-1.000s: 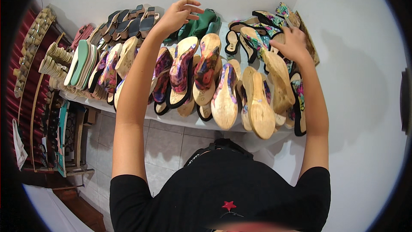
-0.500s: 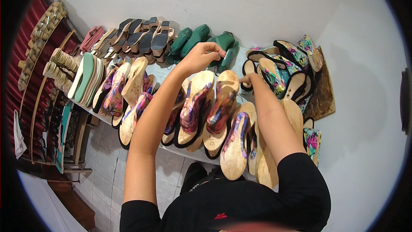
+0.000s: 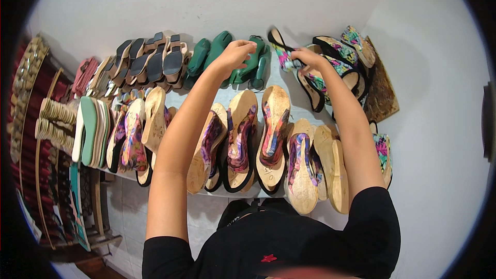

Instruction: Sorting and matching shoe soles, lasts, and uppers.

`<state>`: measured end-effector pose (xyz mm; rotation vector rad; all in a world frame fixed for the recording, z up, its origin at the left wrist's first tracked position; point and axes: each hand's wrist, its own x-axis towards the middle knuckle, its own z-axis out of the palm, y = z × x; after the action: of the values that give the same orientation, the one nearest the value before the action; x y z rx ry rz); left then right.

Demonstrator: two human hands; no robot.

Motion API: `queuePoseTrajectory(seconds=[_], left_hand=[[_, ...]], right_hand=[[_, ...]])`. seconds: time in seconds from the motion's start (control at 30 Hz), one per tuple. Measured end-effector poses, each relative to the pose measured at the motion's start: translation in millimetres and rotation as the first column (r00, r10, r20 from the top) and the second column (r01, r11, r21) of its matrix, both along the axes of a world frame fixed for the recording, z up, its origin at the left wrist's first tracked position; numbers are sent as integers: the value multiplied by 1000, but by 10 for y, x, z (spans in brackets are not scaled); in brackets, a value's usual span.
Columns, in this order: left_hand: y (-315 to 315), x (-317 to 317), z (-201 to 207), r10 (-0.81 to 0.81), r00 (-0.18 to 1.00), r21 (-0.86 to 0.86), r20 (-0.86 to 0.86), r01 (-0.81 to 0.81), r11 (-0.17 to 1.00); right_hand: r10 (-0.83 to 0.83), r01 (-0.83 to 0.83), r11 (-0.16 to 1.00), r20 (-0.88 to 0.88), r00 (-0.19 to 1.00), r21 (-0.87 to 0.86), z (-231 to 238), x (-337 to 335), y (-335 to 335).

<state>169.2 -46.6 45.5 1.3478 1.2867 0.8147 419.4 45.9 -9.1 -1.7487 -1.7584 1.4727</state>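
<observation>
Over the far part of the table, my right hand (image 3: 309,60) is closed on a floral sandal (image 3: 282,56) with a black edge, held tilted up at the near-left side of a pile. Below that hand lies another black-edged floral sandal (image 3: 314,92); more floral sandals (image 3: 336,49) are heaped to its right. My left hand (image 3: 235,58) hovers in front of dark green shoe forms (image 3: 249,67), its fingers loosely bent and apart, with nothing visible in them. Nearer to me, purple-and-red patterned uppers on wooden shoe lasts (image 3: 242,132) stand in a row between my forearms.
Black-topped block-heeled sandals (image 3: 150,62) line the wall at the back left. Green and cream insoles (image 3: 90,129) stand at the table's left end. A brown board (image 3: 381,85) leans at the right wall. Bare wooden lasts (image 3: 333,170) lie by my right forearm.
My right hand has drawn a floral sandal up and left from the pile. My left hand stays raised, its fingers now less curled. The view has shifted slightly.
</observation>
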Motion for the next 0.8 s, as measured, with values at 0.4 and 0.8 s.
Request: queuePoseTrajectory(seconds=[0.4, 0.8], left_hand=[[408, 520, -209, 74, 842, -180, 534, 28, 983], [640, 222, -515, 128, 825, -203, 551, -16, 979]], right_hand=[[196, -108, 952, -298, 934, 288, 631, -60, -547], [-21, 186, 975, 779, 626, -123, -1725, 711, 11]])
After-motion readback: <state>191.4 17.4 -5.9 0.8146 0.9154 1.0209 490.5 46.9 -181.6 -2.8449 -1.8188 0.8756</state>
